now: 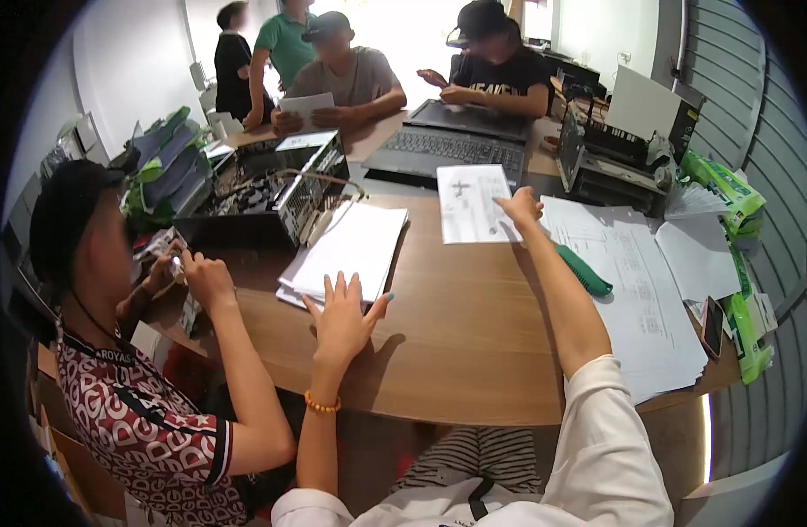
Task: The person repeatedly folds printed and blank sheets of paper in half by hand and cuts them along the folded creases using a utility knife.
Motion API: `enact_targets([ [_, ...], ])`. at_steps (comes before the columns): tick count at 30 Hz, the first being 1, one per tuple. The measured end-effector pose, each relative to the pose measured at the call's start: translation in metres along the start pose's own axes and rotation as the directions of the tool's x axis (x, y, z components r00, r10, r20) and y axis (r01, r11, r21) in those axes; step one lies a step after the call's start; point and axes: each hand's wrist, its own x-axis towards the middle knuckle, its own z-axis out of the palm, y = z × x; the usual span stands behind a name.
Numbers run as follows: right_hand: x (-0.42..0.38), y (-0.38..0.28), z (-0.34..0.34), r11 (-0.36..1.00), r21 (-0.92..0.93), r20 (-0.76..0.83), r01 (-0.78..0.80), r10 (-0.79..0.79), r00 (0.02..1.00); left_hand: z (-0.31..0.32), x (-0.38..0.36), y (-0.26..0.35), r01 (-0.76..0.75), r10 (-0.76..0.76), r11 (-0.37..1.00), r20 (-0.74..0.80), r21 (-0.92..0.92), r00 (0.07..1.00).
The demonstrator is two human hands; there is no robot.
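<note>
My right hand (522,209) pinches the right edge of a printed white sheet (472,218) with a dark figure on it, held out over the table. My left hand (344,318) has its fingers spread at the near edge of a stack of white paper (355,246). The stack lies on a clipboard whose metal clip is at the far end. Below my right forearm, a green handle (585,270) of some tool lies on large printed sheets (632,290); my arm hides part of it.
An open computer case (254,189) stands beyond the stack. A laptop (452,149) lies farther back. Another opened device (610,158), a phone (713,327) and green packets (728,189) are at the right. A person sits close on my left; several others are across the table.
</note>
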Motion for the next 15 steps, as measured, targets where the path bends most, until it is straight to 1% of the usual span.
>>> enact_targets([
  [1,0.005,-0.003,-0.002,1.0,0.026,0.022,-0.009,0.009,1.0,0.002,0.0,-0.001,0.005,-0.006,1.0,-0.064,-0.01,0.998],
  [2,0.01,-0.006,-0.003,0.994,0.107,-0.001,-0.017,0.017,1.0,0.003,0.002,0.0,0.011,-0.014,1.0,-0.121,-0.023,0.993],
  [3,0.013,-0.003,-0.004,0.962,0.256,0.039,0.095,-0.109,0.993,0.002,0.001,0.002,0.032,-0.035,0.999,-0.162,-0.02,0.986],
  [4,0.015,0.003,-0.005,0.898,0.398,0.068,0.188,-0.233,0.97,0.001,0.002,0.003,0.034,-0.037,0.999,-0.157,-0.021,0.987],
  [5,0.02,0.008,-0.007,0.811,0.569,0.185,0.14,-0.292,0.938,0.0,0.004,0.003,-0.005,-0.013,0.997,-0.225,-0.078,0.974],
  [6,0.016,0.006,-0.02,0.699,0.713,0.284,0.06,-0.366,0.886,-0.001,0.006,0.004,-0.046,0.006,0.99,-0.293,-0.132,0.956],
  [7,0.0,0.001,-0.035,0.623,0.78,0.278,0.063,-0.435,0.856,-0.005,0.006,0.01,-0.1,0.024,0.976,-0.368,-0.191,0.93],
  [8,-0.016,-0.006,-0.053,0.651,0.75,0.253,0.119,-0.449,0.857,-0.006,0.01,0.012,-0.092,0.017,0.976,-0.355,-0.195,0.935],
  [9,-0.028,-0.005,-0.07,0.578,0.806,0.25,0.126,-0.526,0.813,-0.006,0.014,0.014,-0.203,0.057,0.912,-0.381,-0.358,0.923],
  [10,-0.04,-0.004,-0.086,0.51,0.858,0.274,0.064,-0.56,0.782,-0.005,0.017,0.017,-0.303,0.086,0.807,-0.408,-0.506,0.909],
  [11,-0.044,0.002,-0.1,0.498,0.867,0.323,0.022,-0.596,0.735,-0.007,0.02,0.025,-0.326,0.076,0.728,-0.401,-0.603,0.913],
  [12,-0.057,0.003,-0.117,0.45,0.893,0.329,-0.022,-0.618,0.714,-0.013,0.023,0.034,-0.24,0.044,0.65,-0.279,-0.721,0.959],
  [14,-0.074,0.012,-0.141,0.418,0.906,0.331,-0.058,-0.62,0.711,-0.012,0.033,0.048,-0.17,0.106,0.36,-0.141,-0.917,0.984],
  [15,-0.083,0.016,-0.149,0.427,0.902,0.34,-0.065,-0.61,0.715,-0.013,0.036,0.056,-0.159,0.107,0.355,-0.128,-0.921,0.986],
])
